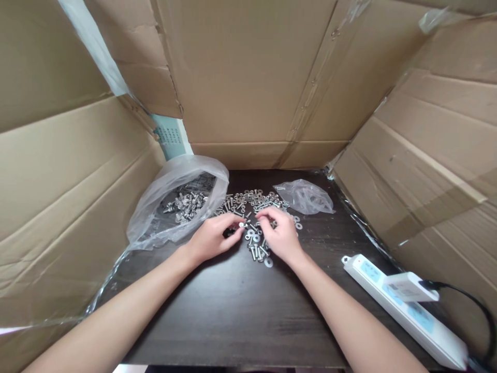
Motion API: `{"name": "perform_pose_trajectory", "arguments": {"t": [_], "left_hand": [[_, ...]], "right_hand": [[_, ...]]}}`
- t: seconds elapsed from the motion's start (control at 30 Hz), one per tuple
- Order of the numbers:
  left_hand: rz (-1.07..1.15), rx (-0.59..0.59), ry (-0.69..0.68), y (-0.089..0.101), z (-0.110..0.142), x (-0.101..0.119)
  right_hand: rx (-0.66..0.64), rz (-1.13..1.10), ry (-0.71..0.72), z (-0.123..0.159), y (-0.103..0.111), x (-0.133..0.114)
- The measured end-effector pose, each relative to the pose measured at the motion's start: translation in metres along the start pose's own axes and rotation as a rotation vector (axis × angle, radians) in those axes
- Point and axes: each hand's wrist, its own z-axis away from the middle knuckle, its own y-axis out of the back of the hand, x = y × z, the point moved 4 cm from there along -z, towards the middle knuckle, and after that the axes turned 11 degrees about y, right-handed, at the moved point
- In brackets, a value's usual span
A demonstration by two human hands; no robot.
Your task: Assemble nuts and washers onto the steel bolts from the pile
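A loose pile of metal bolts, nuts and flat washers lies on the dark table around both hands. My left hand, at the pile's left side, is closed in a pinch on a small bolt whose round end shows at the fingertips. Over the pile's right side, my right hand has its thumb and forefinger together; whatever is between them is too small to make out. Left of the pile, an open clear plastic bag holds many bolts with fittings on them.
A crumpled clear bag lies behind the pile on the right. A white power strip with a plugged-in adapter and black cable runs along the right edge. Cardboard walls enclose the table at the back and sides.
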Motion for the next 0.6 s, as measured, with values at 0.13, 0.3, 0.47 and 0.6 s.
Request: {"name": "perform_pose_trajectory", "arguments": {"t": [0.13, 0.3, 0.47, 0.6], "left_hand": [[0.022, 0.008, 0.038, 0.001, 0.0, 0.001], [0.027, 0.002, 0.104, 0.0, -0.001, -0.004], [0.024, -0.022, 0.131, -0.002, 0.0, -0.009], [0.0, -0.019, 0.129, -0.001, 0.0, -0.01]], "right_hand": [[0.004, 0.442, -0.069, 0.001, 0.016, 0.037], [-0.062, 0.558, -0.105, 0.004, 0.013, 0.06], [-0.106, 0.523, -0.081, 0.002, 0.007, 0.06], [-0.104, 0.526, -0.121, -0.001, 0.012, 0.059]]}}
